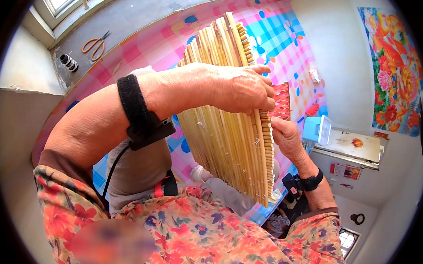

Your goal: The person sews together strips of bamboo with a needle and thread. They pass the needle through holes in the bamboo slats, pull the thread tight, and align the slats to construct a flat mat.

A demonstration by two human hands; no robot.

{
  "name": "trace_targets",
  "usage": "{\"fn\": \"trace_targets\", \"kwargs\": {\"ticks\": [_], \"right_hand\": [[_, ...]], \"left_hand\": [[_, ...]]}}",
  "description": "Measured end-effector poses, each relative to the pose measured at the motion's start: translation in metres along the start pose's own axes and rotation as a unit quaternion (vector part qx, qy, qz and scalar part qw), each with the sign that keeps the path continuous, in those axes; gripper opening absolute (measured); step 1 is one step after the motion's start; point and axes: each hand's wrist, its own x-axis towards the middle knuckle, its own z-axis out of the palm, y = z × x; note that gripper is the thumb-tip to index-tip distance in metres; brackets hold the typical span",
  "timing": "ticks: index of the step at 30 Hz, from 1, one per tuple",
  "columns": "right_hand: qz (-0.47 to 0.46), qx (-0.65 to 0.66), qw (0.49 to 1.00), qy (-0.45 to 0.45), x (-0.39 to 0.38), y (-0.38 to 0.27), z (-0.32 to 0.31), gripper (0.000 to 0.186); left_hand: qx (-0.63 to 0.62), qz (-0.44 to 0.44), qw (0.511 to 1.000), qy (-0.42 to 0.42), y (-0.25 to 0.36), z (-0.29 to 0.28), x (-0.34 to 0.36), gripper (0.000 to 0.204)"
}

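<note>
The stalk mat is standing tilted in front of the person's body, over the lap, with its broad face turning toward the camera. Its pale stalks are running lengthwise side by side, and a row of round stalk ends is showing along the right edge, apparently belonging to a layer lying crosswise behind. A few loose white threads are poking out of the face near that edge.

The left hand is reaching across the front, its fingers curling over the right edge and holding the mat there. The right hand is sitting just below it on the outer side, thumb and fingers closing in a narrow pinch by the stalk ends; whether it is gripping a stalk, a thread or a needle, I cannot tell.

The step in hand looks like working along this edge. Doing it well probably means keeping the left hand firm so that the layers are not shifting, keeping the stalk ends level, and drawing any thread snug without crushing the stalks, which are likely to split if bent sharply. Letting the lap carry the weight would be sparing the wrists.

Beyond the mat, a pink and blue checked cloth is spreading out behind it. Scissors and a thread spool are lying on the grey window ledge, well apart from both hands.
</note>
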Motion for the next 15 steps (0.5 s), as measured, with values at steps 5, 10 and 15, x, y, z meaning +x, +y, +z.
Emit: {"fn": "trace_targets", "kwargs": {"ticks": [5, 10, 15], "right_hand": [[-0.002, -0.007, 1.000, -0.013, 0.006, -0.004, -0.002, 0.008], [-0.024, -0.030, 0.999, -0.002, 0.004, -0.003, -0.001, 0.010], [-0.078, -0.114, 0.990, -0.032, 0.010, -0.012, -0.006, 0.014]], "left_hand": [[-0.019, -0.010, 1.000, -0.010, -0.003, -0.006, -0.001, 0.030], [-0.018, -0.003, 1.000, 0.001, -0.002, -0.007, -0.001, 0.028], [-0.010, -0.025, 0.999, -0.033, 0.007, -0.014, -0.001, 0.022]]}}
